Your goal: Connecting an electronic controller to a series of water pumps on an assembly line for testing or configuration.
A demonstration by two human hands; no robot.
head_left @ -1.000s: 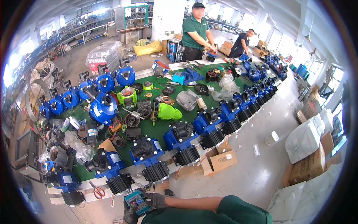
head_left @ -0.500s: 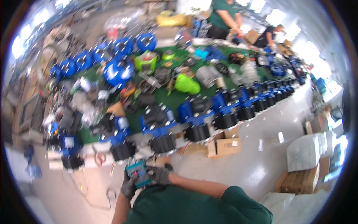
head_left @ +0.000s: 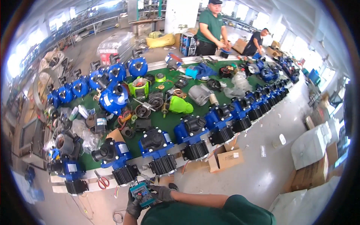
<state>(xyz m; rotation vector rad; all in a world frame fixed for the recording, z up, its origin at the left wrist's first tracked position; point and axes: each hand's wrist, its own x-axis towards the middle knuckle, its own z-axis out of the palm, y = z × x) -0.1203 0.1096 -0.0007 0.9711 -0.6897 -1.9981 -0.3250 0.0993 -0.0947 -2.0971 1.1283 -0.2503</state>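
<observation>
- Low in view, held a small teal handheld device [head_left: 141,194] close to the chest, just short of the counter [head_left: 170,122] edge.
- Left hand [head_left: 133,205], gloved, wrapped under it.
- Right hand [head_left: 162,193], gloved, closed on its right side.
- Nearby on the counter: blue motor units [head_left: 155,141], red-handled scissors [head_left: 102,182].

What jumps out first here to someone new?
The long green-topped bench, running from lower left to upper right, lined with blue motor units along its near edge. Mid-bench, a bright green housing stands out. At the bottom, gloved hands, left and right, hold a small teal meter.
</observation>
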